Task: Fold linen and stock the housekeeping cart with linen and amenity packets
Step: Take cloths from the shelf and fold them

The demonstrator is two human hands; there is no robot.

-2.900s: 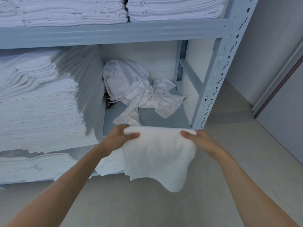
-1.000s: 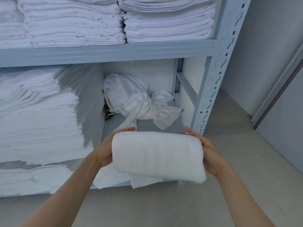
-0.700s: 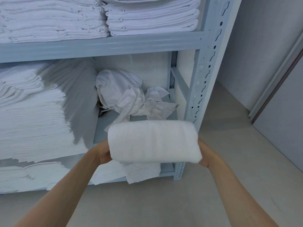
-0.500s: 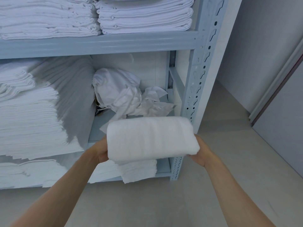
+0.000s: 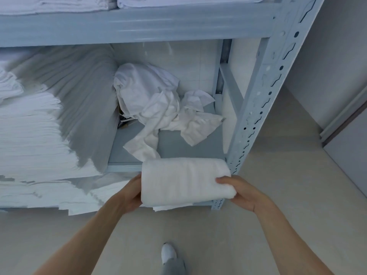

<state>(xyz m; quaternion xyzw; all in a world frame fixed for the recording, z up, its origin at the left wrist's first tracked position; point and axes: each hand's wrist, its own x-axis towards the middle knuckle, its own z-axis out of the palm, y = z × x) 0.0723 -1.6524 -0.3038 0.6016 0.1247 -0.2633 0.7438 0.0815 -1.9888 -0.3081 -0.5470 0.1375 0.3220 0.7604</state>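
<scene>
White terry cloth, folded into one thick bundle, is the towel [image 5: 184, 181] held out in front of the shelf rack [image 5: 258, 108]. Two hands carry it, one at each end. The left hand [image 5: 132, 192] cups the towel's left end with its fingers tucked beneath, so only the back of the hand and the thumb side show. The right hand [image 5: 241, 192] grips the right end, thumb laid across the top and fingers curled under. Both forearms reach forward and slightly inward from the bottom corners of the view.

The towel hangs in the air just past the front lip of the middle shelf, level with it, its right end close beside the rack's one visible upright post. On that shelf lies one crumpled sheet [image 5: 156, 108], sprawled over the back and middle; bare grey shelf shows in front of it and to its right, directly behind the towel. To the left stands one tall stack of folded linen [image 5: 35, 135], leaning, its edges overhanging the shelf lip. Lower linen [image 5: 49, 195] sits on the shelf below, partly behind the left hand. More folded linen [image 5: 59, 4] lies on the top shelf.

Right of the post, open floor [image 5: 288, 175] runs to the wall. One white shoe [image 5: 168, 253] shows below the hands.
</scene>
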